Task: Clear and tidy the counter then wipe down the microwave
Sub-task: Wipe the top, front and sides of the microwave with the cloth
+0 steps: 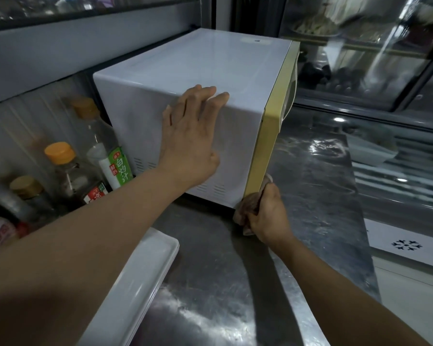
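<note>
My left fingers (210,96) are straight and spread, their tips curling just over the top edge of the microwave (185,78), and the left hand (189,141) lies flat against its white side wall, holding nothing. My right fingers (254,218) are curled tight around a bunched pinkish cloth (248,203), and the right hand (266,216) presses that cloth against the microwave's bottom front corner, where the white side meets the yellowish door frame (273,126). A bit of cloth also shows above the hand, against the frame. The microwave sits on the steel counter (310,183), turned so its door faces right, its back near the wall. Left of the microwave, just beside its rear, stands a cluster of bottles (68,166): clear ones with orange and tan caps, one with a green label touching or nearly touching the microwave's side; I cannot tell which. In front of the microwave, toward me, a stack of white trays (145,275) rests on the counter under my left forearm. Right of the microwave, past the counter's edge, is a glass display case (360,58) with blurred contents I cannot make out.
</note>
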The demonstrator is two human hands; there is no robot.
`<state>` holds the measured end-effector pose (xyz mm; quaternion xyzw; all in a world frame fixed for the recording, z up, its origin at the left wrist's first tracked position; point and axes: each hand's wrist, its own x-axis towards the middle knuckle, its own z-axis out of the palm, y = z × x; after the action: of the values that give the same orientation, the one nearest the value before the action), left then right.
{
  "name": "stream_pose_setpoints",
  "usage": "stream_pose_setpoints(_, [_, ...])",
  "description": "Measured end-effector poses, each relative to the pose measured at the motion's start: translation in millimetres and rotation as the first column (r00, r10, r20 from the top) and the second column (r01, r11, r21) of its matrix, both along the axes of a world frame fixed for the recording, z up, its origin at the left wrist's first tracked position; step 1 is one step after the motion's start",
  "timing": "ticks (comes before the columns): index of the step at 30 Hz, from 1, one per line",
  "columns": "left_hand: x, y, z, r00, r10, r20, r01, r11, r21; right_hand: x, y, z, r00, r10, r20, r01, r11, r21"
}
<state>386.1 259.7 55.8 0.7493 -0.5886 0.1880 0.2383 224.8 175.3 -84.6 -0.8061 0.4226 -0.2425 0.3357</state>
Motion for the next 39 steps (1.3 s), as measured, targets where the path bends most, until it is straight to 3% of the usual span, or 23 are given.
stream_pose_setpoints(5, [-5.9, 4.6, 8.6, 0.999, 0.048, -0.01, -0.047, 0.995, 0.089, -6.1, 3.4, 6.2, 0.981, -0.03, -0.194, -0.006, 0.983, -0.186])
stream_pose_setpoints(8, [-12.9, 7.0, 16.3, 0.995, 0.094, -0.016, -0.09, 0.983, 0.158, -16.4, -3.4, 9.8, 0.931, 0.04, -0.364, -0.152, 0.947, -0.284])
stream_pose_setpoints(11, [-21.2, 10.4, 21.2, 0.99, 0.141, -0.016, -0.135, 0.969, 0.208, -31.8, -15.8, 18.6, 0.887, 0.075, -0.455, -0.208, 0.946, -0.249])
stream_pose_setpoints(21, [-65.7, 31.9, 49.1, 0.954, 0.287, -0.089, -0.226, 0.881, 0.415, -73.9, -13.0, 89.9, 0.94, 0.119, -0.321, -0.184, 0.966, -0.182])
stream_pose_setpoints(29, [-97.9, 78.2, 92.1, 0.955, 0.289, -0.073, -0.199, 0.801, 0.565, -103.9, 9.0, 155.6, 0.991, 0.118, -0.062, -0.12, 0.992, -0.028])
stream_pose_setpoints(35, [-137.4, 129.8, 115.7, 0.972, 0.215, -0.097, -0.124, 0.815, 0.566, -152.0, 62.6, 201.6, 0.997, 0.08, 0.019, -0.079, 0.995, -0.054])
stream_pose_setpoints(39, [-176.3, 159.1, 127.0, 0.967, 0.158, -0.2, -0.027, 0.844, 0.535, -189.8, 98.2, 223.5, 0.994, 0.042, 0.099, -0.046, 0.998, 0.041])
